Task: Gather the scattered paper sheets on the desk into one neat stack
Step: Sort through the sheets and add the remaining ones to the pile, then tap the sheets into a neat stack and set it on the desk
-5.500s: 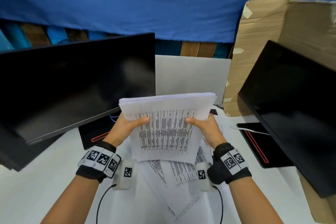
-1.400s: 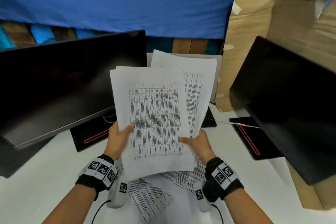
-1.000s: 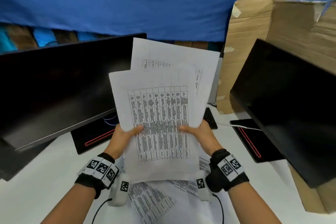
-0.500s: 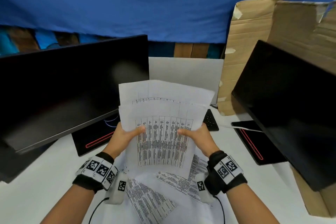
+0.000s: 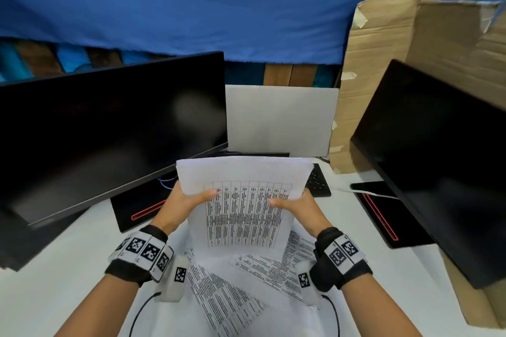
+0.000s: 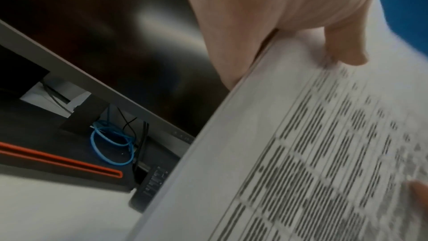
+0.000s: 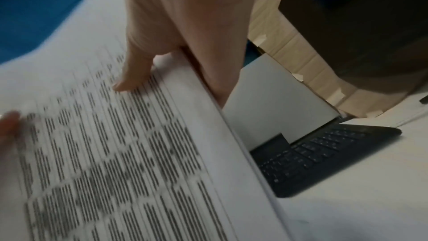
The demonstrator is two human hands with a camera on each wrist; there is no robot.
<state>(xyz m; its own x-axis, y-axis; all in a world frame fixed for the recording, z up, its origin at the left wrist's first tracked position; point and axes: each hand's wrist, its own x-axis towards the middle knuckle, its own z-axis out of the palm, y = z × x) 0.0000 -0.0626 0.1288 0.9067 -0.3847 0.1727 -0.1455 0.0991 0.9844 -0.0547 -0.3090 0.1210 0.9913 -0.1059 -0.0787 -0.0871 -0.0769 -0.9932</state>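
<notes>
1. Paper sheets (image 5: pixel 241 200) gathered so far sit as one bundle between both hands, raised above the bench (image 5: pixel 54 268) in front of the keyboard (image 5: pixel 317 183). Half a second ago a back sheet stuck up past the front one; now the top edges line up almost flush.
2. The left hand (image 5: pixel 186 202) holds the bundle's left edge, thumb laid across the printed face; its fingers (image 6: pixel 234 72) lie behind the paper and pinch against the thumb.
3. The right hand (image 5: pixel 298 205) mirrors this on the right edge, thumb on the table of print, fingers (image 7: pixel 222 80) behind.
4. In both wrist views the side edges of the bundle look square, though the print is blurred by motion.
5. That levelling suggests the held bundle has just been jogged even, so this part of the job looks close to done.
6. More loose sheets (image 5: pixel 227 301) lie skewed and overlapping on the bench beneath the hands, between the wrists.
7. My judgement: the task is partway through. Those lower sheets must join the bundle, and the thin paper could slip out of line when one hand lets go to reach.
</notes>
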